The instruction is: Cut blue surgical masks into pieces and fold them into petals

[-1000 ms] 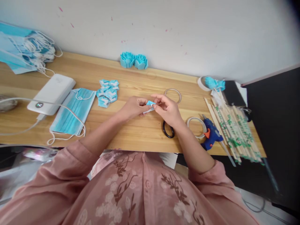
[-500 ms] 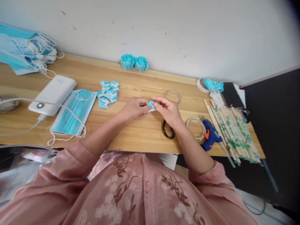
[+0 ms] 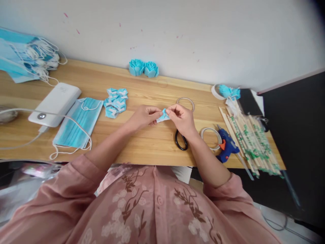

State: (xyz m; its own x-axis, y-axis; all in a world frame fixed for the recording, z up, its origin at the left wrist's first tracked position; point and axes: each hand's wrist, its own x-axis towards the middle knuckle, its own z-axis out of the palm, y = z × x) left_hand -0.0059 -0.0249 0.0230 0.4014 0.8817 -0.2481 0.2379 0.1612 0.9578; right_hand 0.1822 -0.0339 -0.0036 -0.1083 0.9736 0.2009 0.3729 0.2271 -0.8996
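Observation:
A small blue-and-white piece of folded mask fabric (image 3: 163,117) is pinched between both hands above the middle of the table. My left hand (image 3: 146,117) grips its left side, thumb on top. My right hand (image 3: 181,118) pinches its upper right edge with thumb and fingertips. To the left lie several folded blue-and-white pieces (image 3: 115,102) in a cluster. Below my right hand is a black loop (image 3: 181,148), probably a scissor handle, its other part hidden under the hand. Behind the hand rests a pale ring (image 3: 192,100), partly covered.
Two blue fabric flowers (image 3: 143,68) stand against the wall. On the left are a white power bank (image 3: 57,101), a face mask (image 3: 78,123) and a mask pile (image 3: 20,54). Toward the right lie a tape roll (image 3: 202,137), a blue glue gun (image 3: 228,146) and wrapped chopsticks (image 3: 254,145).
My fingers have shifted on the folded fabric piece, and more of its white lower edge shows. Both hands stay in nearly the same place; the whole view has moved slightly.

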